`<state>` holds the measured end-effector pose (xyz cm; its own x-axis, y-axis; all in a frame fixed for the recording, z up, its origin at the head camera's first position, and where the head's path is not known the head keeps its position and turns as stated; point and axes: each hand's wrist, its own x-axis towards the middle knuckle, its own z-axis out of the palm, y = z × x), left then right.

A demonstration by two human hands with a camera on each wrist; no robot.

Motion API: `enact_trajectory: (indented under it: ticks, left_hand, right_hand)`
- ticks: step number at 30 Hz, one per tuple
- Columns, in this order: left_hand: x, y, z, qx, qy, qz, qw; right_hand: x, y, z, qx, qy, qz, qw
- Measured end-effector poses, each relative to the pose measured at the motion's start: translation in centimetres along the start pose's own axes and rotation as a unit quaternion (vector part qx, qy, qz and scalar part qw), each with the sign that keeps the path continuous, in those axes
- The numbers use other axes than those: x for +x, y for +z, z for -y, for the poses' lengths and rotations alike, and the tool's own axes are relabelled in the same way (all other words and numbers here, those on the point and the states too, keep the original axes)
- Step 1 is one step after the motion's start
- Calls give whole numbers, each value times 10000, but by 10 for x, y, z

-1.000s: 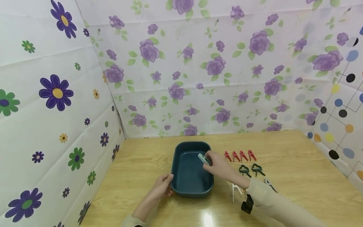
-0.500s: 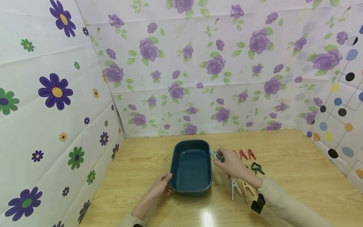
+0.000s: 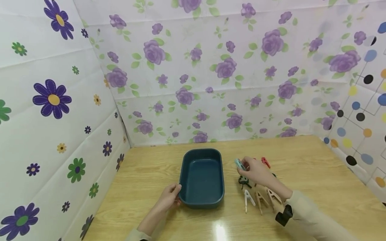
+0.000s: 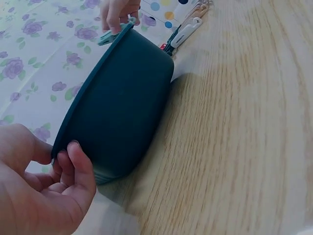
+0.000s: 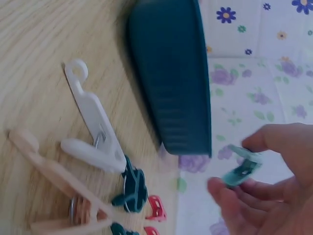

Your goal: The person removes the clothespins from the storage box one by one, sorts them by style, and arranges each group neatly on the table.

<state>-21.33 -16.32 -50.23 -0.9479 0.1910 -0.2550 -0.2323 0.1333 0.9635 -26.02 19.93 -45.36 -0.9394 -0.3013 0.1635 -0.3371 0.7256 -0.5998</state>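
A dark teal rectangular plastic basin stands on the wooden table in the head view. My left hand grips its left rim, thumb on the inner side and fingers curled against the outer wall, as the left wrist view shows. To the right of the basin, my right hand pinches a pale green clothespin between thumb and fingers, held above the table. In the right wrist view the clothespin lies crosswise in the fingers. Part of the red and dark green clips is hidden behind this hand.
Nearest my right forearm lie a white clothespin and two beige clothespins. Behind them are dark green clips, then red clips farther back. Patterned cloth encloses the table at the back and sides.
My right hand has carried the pale green clothespin from over the basin rightward, past its right rim, to above the clips. My left hand keeps its grip on the rim.
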Motion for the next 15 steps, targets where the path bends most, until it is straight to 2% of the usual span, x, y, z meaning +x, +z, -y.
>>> enact_trajectory:
  ticks: [6, 10, 15]
  left_hand:
    - [1, 2, 0, -76, -25, -14, 10000]
    - [0, 3, 0, -73, 4, -11, 10000]
    - [0, 3, 1, -30, 41, -10, 10000]
  right_hand:
    - [-8, -10, -12, -284, -66, 655, 9974]
    - [-13, -15, -18, -416, -64, 931, 9948]
    - [-18, -19, -26, -613, 198, 1154, 9912]
